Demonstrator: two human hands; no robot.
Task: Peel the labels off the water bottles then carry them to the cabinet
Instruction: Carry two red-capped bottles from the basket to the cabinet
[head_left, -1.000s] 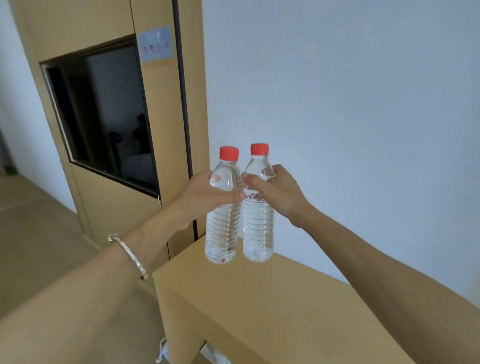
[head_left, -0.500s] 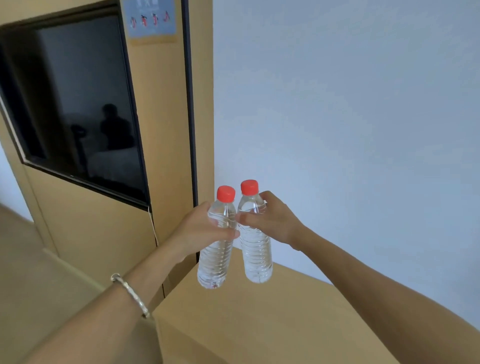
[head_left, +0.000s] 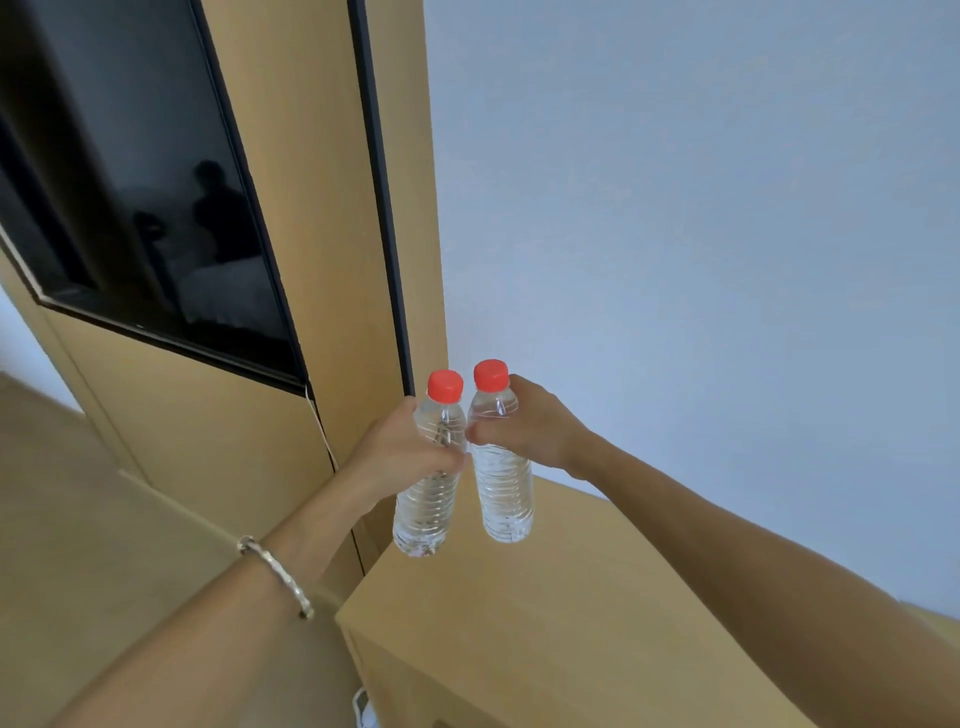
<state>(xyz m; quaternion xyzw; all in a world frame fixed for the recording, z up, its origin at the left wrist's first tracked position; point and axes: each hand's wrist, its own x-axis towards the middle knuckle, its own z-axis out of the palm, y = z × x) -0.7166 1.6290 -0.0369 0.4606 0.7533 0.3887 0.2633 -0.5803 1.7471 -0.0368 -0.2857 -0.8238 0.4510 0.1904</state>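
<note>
Left hand (head_left: 395, 452) wraps the middle of the left bottle (head_left: 423, 514). Right hand (head_left: 530, 431) grips the right bottle (head_left: 504, 501) just below its shoulder. Both bottles are clear, bare of labels, red-capped and near upright. They are held in the air side by side, over the far left corner of the low wooden cabinet (head_left: 519, 623). Silver bracelet (head_left: 275, 577) on left wrist. Dark glass panel (head_left: 130, 208) to the left.

Left forearm (head_left: 208, 634), in from 7 o'clock, bare. Right forearm (head_left: 727, 561), in from 4 o'clock, bare. Thin silver-toned bangle (head_left: 278, 574) round the left wrist, lightly ribbed, with a thicker knob at its 10 o'clock end. Left hand (head_left: 400, 452) and right hand (head_left: 530, 431) bare.
</note>
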